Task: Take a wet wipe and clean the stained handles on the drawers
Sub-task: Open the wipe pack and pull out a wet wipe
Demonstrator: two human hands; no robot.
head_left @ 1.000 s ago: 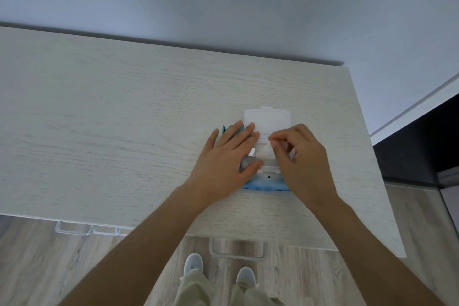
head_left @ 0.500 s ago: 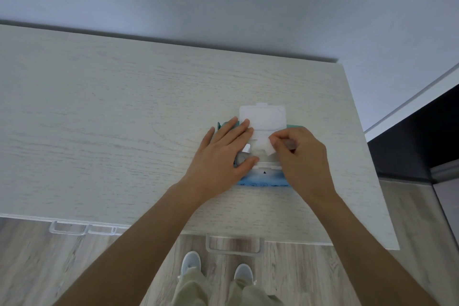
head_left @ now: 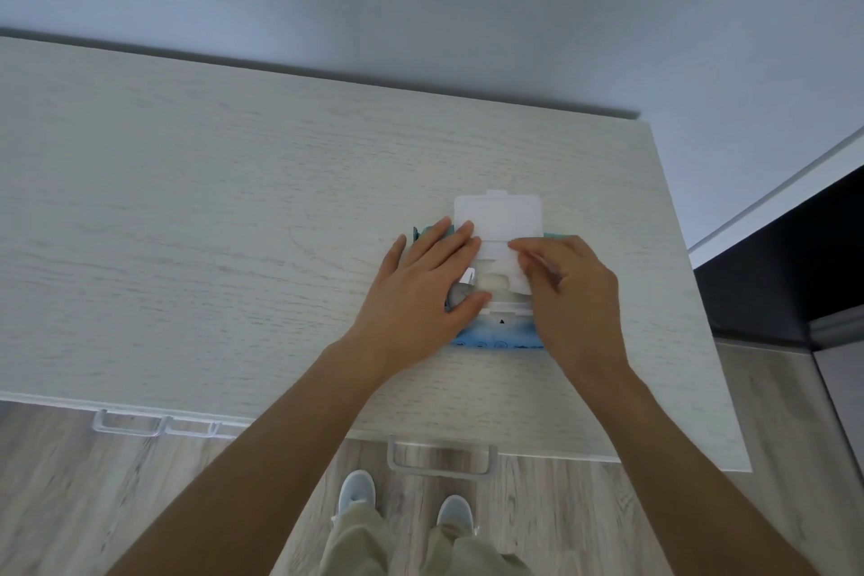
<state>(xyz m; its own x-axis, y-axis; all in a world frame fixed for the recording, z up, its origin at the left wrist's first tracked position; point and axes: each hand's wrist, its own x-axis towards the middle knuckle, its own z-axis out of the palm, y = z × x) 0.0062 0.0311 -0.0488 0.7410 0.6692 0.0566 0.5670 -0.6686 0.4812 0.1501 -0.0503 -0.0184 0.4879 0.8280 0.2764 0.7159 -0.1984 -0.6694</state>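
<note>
Wipe pack (head_left: 495, 337) under both hands: its print too small to read.

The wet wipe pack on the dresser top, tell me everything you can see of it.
The soft blue and teal wet wipe pack lies flat near the right front of the pale wood-grain dresser top. Its white rigid flip lid is open, folded back away from the person. The left hand presses flat on its left half; the right hand pinches a white wipe at the opening.
</note>
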